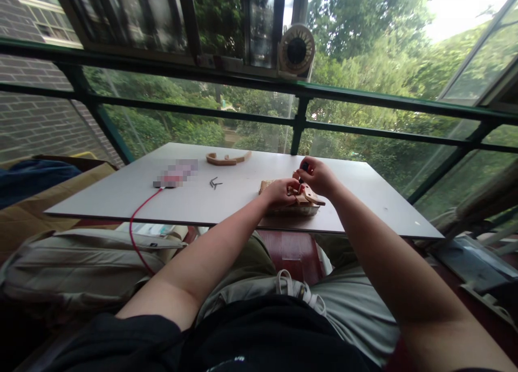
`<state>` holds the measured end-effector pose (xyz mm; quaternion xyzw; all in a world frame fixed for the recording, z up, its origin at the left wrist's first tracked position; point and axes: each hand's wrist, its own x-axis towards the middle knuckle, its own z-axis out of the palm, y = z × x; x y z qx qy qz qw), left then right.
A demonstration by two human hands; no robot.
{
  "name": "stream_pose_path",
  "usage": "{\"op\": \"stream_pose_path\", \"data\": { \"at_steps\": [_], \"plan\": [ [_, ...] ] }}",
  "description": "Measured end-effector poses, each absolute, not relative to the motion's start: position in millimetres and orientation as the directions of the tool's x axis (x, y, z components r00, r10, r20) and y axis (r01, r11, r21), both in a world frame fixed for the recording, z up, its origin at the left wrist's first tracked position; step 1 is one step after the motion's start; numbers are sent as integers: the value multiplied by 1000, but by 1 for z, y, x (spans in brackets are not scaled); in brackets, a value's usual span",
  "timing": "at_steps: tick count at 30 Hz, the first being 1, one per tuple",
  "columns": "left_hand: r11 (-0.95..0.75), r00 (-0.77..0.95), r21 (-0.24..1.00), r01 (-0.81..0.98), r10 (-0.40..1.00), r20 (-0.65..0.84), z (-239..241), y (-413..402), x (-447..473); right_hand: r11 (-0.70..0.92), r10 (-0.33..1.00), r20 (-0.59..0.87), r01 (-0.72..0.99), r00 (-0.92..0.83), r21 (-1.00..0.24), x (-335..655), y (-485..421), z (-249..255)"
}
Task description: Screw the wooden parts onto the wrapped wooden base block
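My right hand [319, 176] is closed around the dark handle of what looks like a screwdriver [305, 167]. The tool points down at a light wooden assembly [313, 196] near the table's front edge. A flat wooden piece with small holes juts out to the right there, below my right hand. Beside the tool tip, the fingers of my left hand [280, 191] are bent and pressed onto the wood, steadying it from the left. Under the wooden parts lies a low, pale-sided base [297, 210], its shape partly covered by my left hand and forearm.
On the white table [238, 199] lie curved wooden pieces [222, 161] and several small dark metal pieces [216, 183]. A blurred-out device [174, 176] trails a red cable [133, 226] over the front edge. A round fan [297, 49] stands on the window ledge; a bag [76, 258] sits lower left.
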<state>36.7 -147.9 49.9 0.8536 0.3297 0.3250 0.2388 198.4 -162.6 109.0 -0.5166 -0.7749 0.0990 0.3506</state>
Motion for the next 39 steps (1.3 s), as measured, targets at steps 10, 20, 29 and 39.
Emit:
{"op": "stream_pose_path", "data": {
  "at_steps": [10, 20, 29, 39],
  "plan": [
    [-712, 608, 524, 467, 689, 394, 52, -144, 33, 426, 905, 343, 533, -253, -731, 192, -158, 102],
    [-797, 610, 405, 447, 603, 514, 49, -137, 35, 454, 889, 397, 536, -226, -712, 194, -153, 98],
    [-595, 381, 456, 662, 791, 478, 48, -145, 40, 417, 908, 376, 476, -184, -774, 193, -157, 101],
    [-617, 376, 433, 657, 766, 521, 47, -141, 39, 437, 900, 392, 411, -192, -800, 193, -156, 96]
  ]
}}
